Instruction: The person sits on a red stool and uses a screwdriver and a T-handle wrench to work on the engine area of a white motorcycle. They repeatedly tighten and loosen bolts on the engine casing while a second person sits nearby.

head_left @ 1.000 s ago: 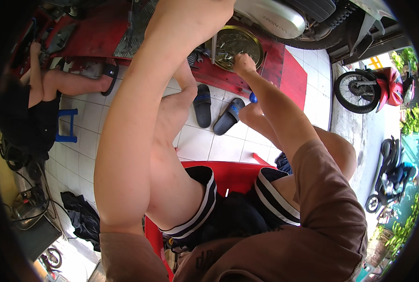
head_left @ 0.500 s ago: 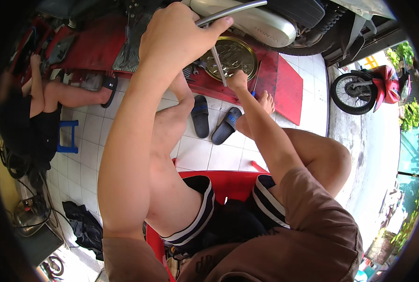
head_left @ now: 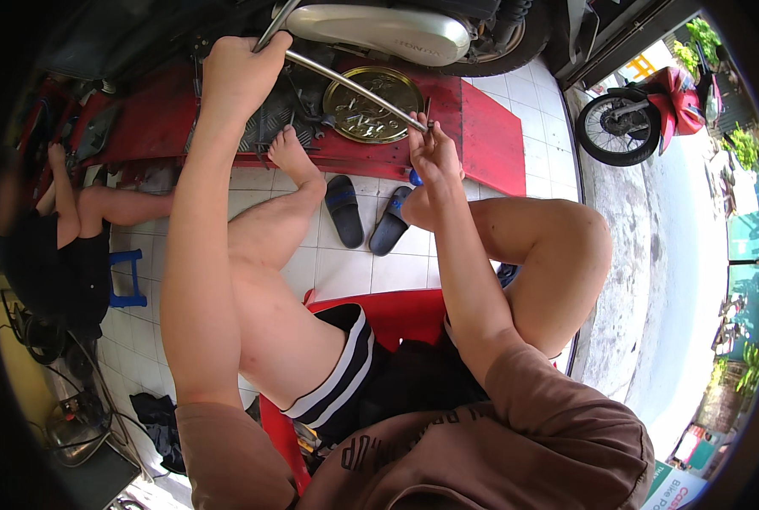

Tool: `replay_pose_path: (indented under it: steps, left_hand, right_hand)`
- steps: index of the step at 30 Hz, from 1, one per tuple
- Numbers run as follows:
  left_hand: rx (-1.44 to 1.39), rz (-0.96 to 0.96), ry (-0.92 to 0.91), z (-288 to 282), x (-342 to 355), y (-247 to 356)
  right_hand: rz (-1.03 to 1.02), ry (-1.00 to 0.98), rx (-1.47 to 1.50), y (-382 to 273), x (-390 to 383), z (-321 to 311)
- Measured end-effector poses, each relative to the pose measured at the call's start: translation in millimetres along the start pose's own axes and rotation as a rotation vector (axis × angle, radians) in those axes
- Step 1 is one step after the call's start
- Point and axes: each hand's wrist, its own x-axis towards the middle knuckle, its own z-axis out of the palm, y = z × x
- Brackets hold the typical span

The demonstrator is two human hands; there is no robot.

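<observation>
A long metal T-handle wrench [head_left: 354,87] slants down to the right between my hands. My left hand [head_left: 241,75] is closed around its crossbar end, up by the motorbike's silver side casing [head_left: 371,32]. At the far tip of the shaft, the fingers of my right hand [head_left: 437,157] pinch the end, palm turned upward. Beneath the shaft lies a round gold tray [head_left: 326,106] holding several small metal parts. Beside my right wrist a blue handle [head_left: 415,177] shows, partly hidden.
The red platform [head_left: 491,140] carries the tray and loose tools. Black slippers [head_left: 343,212] lie on white tiles below. Another person [head_left: 52,246] sits at left near a blue stool [head_left: 127,279]. A red motorbike [head_left: 677,106] stands outside at right.
My left hand has moved left and slightly down, swinging the wrench from steep to slanting. My right hand has risen and turned palm up at its tip. The whole view has shifted.
</observation>
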Motion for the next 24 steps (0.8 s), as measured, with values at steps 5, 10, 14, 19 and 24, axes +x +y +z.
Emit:
replay_pose_path:
  steps: [5,10,14,19,24]
  left_hand:
    - [-0.167,-0.059,0.013,4.9,-2.5,-3.0]
    - [-0.144,-0.146,0.002,-1.0,-0.7,0.3]
    - [-0.172,-0.155,-0.035,-5.7,0.7,-5.1]
    - [-0.216,-0.191,-0.077,-4.7,-1.1,-2.7]
    - [-0.543,-0.373,-0.254,7.6,-13.4,11.7]
  right_hand:
    - [-0.115,-0.117,0.068,-10.1,-6.4,13.8]
    - [-0.104,-0.167,0.148,-6.9,-7.8,27.2]
    - [-0.119,-0.156,0.124,-2.5,-10.5,23.7]
    - [-0.068,-0.140,0.273,-1.2,-9.0,17.2]
    - [-0.081,-0.053,0.419,-9.4,-0.7,24.8]
